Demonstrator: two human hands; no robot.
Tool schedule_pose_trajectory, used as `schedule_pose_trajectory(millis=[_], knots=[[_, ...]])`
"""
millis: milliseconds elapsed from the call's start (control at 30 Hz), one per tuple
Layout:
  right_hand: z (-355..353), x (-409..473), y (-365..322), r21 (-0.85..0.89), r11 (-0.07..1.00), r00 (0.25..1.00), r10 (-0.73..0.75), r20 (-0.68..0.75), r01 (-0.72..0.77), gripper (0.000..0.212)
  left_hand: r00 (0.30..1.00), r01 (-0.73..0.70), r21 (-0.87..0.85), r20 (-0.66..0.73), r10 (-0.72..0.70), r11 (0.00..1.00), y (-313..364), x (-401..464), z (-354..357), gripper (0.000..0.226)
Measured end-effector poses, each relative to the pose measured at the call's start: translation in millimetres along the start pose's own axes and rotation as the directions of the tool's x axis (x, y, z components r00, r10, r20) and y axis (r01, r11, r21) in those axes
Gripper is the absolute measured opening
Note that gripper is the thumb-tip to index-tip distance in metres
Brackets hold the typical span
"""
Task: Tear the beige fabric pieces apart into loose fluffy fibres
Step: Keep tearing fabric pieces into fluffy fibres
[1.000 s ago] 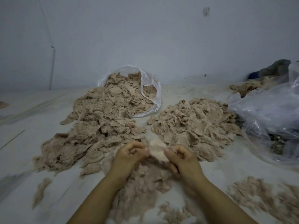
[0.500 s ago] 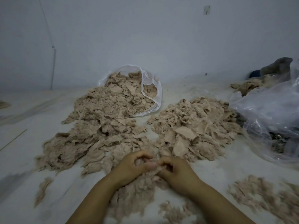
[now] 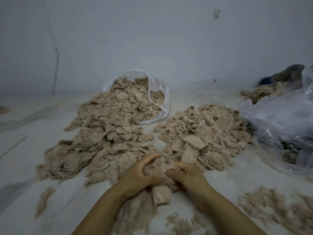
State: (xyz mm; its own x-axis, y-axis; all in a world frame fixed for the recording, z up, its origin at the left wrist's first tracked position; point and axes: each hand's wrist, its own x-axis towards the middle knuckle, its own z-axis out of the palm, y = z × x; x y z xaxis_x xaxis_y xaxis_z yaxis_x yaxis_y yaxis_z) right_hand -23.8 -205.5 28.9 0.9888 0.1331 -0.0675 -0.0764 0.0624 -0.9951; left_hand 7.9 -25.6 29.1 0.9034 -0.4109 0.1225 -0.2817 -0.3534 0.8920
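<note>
Head view: fabric piece half-hidden between hands.

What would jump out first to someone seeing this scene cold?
Two big heaps of beige fabric pieces fill the middle, the left heap spilling from a clear plastic bag, the right heap beside it. In front, near the camera, the left hand and right hand grip one fabric piece between them, above a pile of fluffy fibres.
</note>
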Motion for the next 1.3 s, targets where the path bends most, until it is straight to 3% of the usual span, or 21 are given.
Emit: schedule_pose_trajectory(millis=[67, 100, 267, 467, 533, 633, 700, 800, 900, 967, 1033, 1133, 1200, 1267, 1300], knots=[[3.3, -0.4, 0.6, -0.031, 0.999, 1.0, -0.007, 0.018, 0.008, 0.006, 0.996, -0.062, -0.09, -0.073, 0.055, 0.994, 2.4, 1.5, 9.3, 0.019], [3.4, -0.4, 0.3, -0.04, 0.999, 1.0, -0.021, 0.014, 0.022, 0.009, 0.99, -0.063, -0.125, -0.133, 0.046, 0.99, 1.3, 3.7, 11.6, 0.016], [-2.9, -1.3, -4.6, -0.065, 0.995, 0.997, -0.067, 0.042, 0.069, 0.021, 0.951, -0.032, -0.227, -0.306, -0.04, 0.973, -1.7, 8.9, 4.4, 0.029], [-11.5, -4.6, -6.1, -0.299, 0.954, 0.938, 0.106, 0.331, -0.002, 0.022, 0.889, -0.016, -0.425, -0.421, -0.181, 0.905, -4.3, 12.5, -1.1, 0.041], [-12.1, -6.1, -6.4, -0.339, 0.941, 0.915, 0.139, 0.379, -0.003, 0.019, 0.884, -0.043, -0.406, -0.441, -0.155, 0.913, -4.8, 11.4, -6.5, 0.046], [-4.6, -2.6, -4.7, -0.336, 0.938, 0.982, -0.014, 0.187, 0.078, 0.04, 0.947, -0.066, -0.327, -0.317, -0.044, 0.943, 1.0, 6.0, 0.9, 0.047], [-3.4, 0.6, -1.2, -0.336, 0.929, 0.988, -0.146, 0.047, 0.154, 0.05, 0.983, -0.037, -0.341, -0.183, -0.027, 0.939, 3.7, 4.7, 10.6, 0.042], [-1.5, 1.9, 3.2, -0.362, 0.905, 0.973, -0.225, 0.044, 0.225, 0.023, 0.996, 0.034, -0.339, -0.062, -0.059, 0.94, 6.5, 2.4, 14.3, 0.043], [-3.4, 5.2, 6.9, -0.195, 0.958, 0.977, -0.213, 0.008, 0.211, 0.029, 0.997, 0.038, -0.305, -0.059, -0.059, 0.952, 6.5, 0.9, 9.4, 0.055], [-2.9, 4.1, 5.0, -0.136, 0.976, 0.986, -0.167, 0.031, 0.169, 0.031, 0.998, 0.0, -0.342, -0.059, -0.022, 0.94, 8.2, 0.4, 8.8, 0.034], [-1.9, 3.7, 6.7, -0.173, 0.972, 0.987, -0.148, 0.062, 0.156, 0.032, 0.997, -0.004, -0.32, -0.071, -0.02, 0.947, 6.1, 2.0, 10.6, 0.024], [0.4, 3.6, 8.3, -0.245, 0.953, 0.984, -0.178, 0.031, 0.18, 0.017, 0.994, 0.029, -0.291, -0.094, -0.058, 0.956, 3.7, 3.4, 12.6, 0.031], [-0.4, 4.0, 8.4, -0.21, 0.96, 0.982, -0.18, 0.047, 0.186, 0.019, 0.997, 0.044, -0.288, -0.05, -0.061, 0.957, 5.2, 2.0, 11.3, 0.023], [1.6, 3.9, 7.5, -0.155, 0.967, 0.979, -0.196, 0.052, 0.202, 0.007, 0.998, 0.055, -0.318, 0.025, -0.049, 0.946, 8.2, -0.5, 10.4, 0.016], [2.6, 4.1, 7.7, -0.137, 0.97, 0.98, -0.2, 0.016, 0.201, 0.015, 0.998, 0.06, -0.331, 0.04, -0.049, 0.942, 7.9, -0.9, 10.4, 0.016]])
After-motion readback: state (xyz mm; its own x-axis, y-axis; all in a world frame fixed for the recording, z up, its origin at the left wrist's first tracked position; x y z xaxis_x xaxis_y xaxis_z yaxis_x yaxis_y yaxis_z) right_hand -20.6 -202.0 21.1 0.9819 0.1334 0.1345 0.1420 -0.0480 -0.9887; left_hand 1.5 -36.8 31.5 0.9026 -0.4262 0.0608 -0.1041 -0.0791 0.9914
